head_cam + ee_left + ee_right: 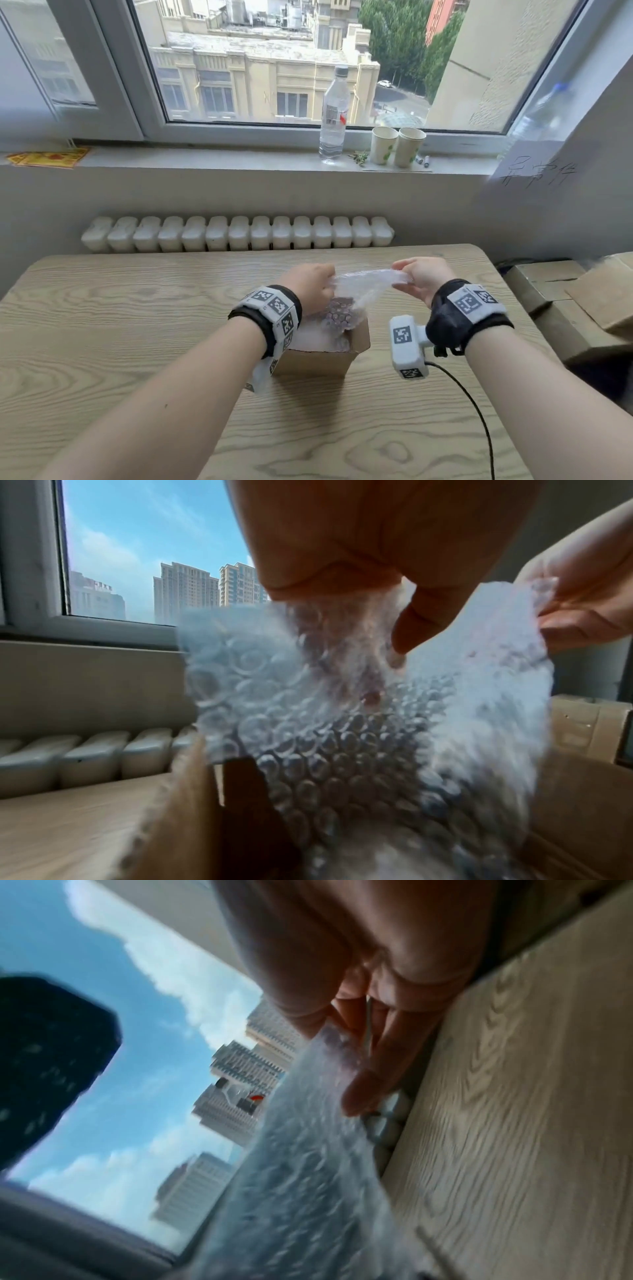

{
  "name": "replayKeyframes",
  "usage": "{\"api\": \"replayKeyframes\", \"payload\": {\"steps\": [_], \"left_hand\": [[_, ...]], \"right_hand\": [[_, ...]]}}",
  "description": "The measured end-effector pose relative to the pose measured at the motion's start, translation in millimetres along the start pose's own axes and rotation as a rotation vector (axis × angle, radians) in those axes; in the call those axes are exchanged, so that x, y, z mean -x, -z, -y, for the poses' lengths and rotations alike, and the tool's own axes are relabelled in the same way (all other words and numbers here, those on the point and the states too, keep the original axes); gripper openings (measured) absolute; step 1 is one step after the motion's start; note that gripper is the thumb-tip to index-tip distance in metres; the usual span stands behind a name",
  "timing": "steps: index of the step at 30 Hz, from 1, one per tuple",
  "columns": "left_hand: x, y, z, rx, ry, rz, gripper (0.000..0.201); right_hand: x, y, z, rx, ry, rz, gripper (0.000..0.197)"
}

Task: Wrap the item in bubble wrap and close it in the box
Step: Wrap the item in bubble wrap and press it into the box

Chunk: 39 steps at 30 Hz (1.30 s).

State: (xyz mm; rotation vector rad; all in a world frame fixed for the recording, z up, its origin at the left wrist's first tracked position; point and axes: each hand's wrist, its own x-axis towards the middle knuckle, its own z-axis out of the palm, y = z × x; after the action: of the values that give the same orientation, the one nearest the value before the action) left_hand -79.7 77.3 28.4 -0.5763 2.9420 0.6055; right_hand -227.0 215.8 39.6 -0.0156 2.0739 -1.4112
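A clear sheet of bubble wrap is stretched above a small open cardboard box in the middle of the wooden table. My left hand pinches its left edge and my right hand pinches its right edge. A dark purplish item shows through the wrap, hanging over the box's back part. In the left wrist view the bubble wrap hangs from my left hand into the box. The right wrist view is blurred, with the wrap under my fingers.
A white radiator lines the wall behind the table. On the windowsill stand a water bottle and two paper cups. Stacked cardboard boxes sit at the right, beyond the table's edge. A black cable trails from my right wrist.
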Motion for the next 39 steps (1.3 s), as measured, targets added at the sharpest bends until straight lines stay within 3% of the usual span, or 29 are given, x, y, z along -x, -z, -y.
{"api": "replayKeyframes", "payload": {"steps": [3,4,6,9,11,13,16,25,29,31,33,36,39], "left_hand": [[2,6,10,-0.055,0.004,0.025,0.013],[3,7,13,-0.075,0.006,0.026,0.014],[5,8,17,-0.108,0.004,0.021,0.017],[9,6,21,-0.155,-0.006,0.029,0.022],[11,3,22,-0.167,-0.018,0.029,0.024],[13,-1,24,-0.141,-0.020,0.027,0.026],[12,-2,27,-0.138,0.004,0.058,0.020],[4,14,16,0.052,0.058,0.069,0.036],[4,24,14,0.407,0.099,0.204,0.085],[0,25,10,0.614,0.137,0.259,0.097],[-3,24,8,0.735,0.182,0.306,0.086],[-1,21,8,0.634,0.141,0.275,0.056],[4,22,9,0.690,0.135,0.304,0.049]], "right_hand": [[6,-4,-2,0.512,0.222,-0.151,0.019],[13,-7,0,0.614,0.329,-0.175,0.026],[28,-18,3,0.706,0.478,-0.039,0.040],[41,-38,-4,0.907,0.478,0.270,0.047],[37,-47,-13,1.103,0.496,0.240,0.047],[33,-54,-18,1.212,0.523,0.170,0.032],[28,-52,-15,1.119,0.512,0.093,0.019],[25,-36,10,0.910,0.588,-0.005,0.030],[24,-31,11,0.829,0.639,0.011,0.032],[27,-30,14,0.748,0.687,0.020,0.041],[31,-30,17,0.694,0.758,0.013,0.046],[32,-30,21,0.661,0.849,-0.009,0.048],[27,-27,20,0.709,0.879,-0.032,0.047]]}}
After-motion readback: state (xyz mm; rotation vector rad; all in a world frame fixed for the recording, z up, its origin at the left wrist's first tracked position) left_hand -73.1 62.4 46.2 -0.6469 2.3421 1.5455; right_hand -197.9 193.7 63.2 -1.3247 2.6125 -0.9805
